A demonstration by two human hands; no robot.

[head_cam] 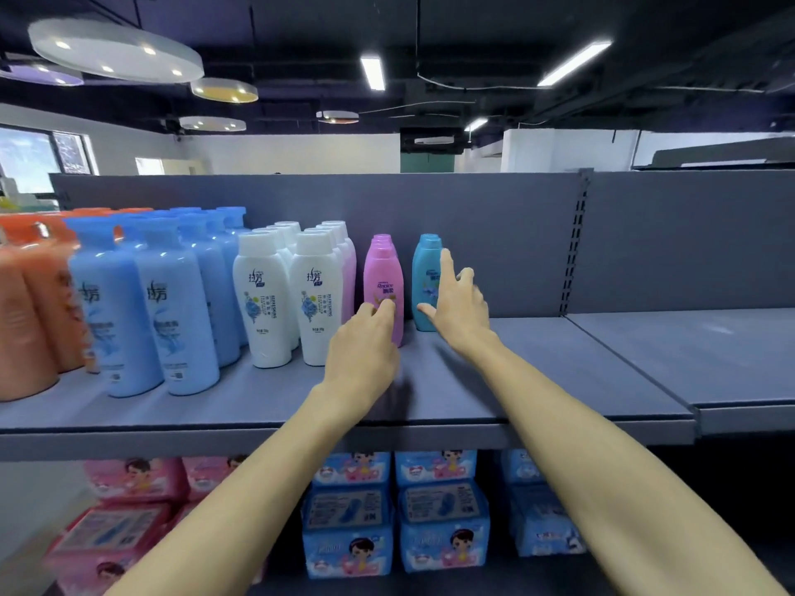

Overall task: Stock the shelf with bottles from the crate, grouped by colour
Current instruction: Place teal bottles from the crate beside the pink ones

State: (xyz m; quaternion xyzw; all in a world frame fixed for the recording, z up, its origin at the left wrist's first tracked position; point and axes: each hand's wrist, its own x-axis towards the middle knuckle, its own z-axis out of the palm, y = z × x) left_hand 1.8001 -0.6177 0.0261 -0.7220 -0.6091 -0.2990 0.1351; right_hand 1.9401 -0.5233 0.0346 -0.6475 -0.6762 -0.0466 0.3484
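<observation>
Two hands' grips: left (365, 333) fingertips touch pink bottle (383, 286), right (458, 301) spread against teal bottle (426, 281).

Left hand (365, 337) against pink bottle (383, 282), right hand (458, 304) beside teal bottle (426, 280).

Shop: stocked retail shelf (537, 397).

Front pink bottle (383, 286): label reads "Rejoice". Two front white bottles (265, 296): Chinese brand characters, "REFRESHING" printed vertically beside a blue flower. Teal bottle (425, 281): label partly hidden, not legible. Blue bottles (174, 307): Chinese characters only
</observation>
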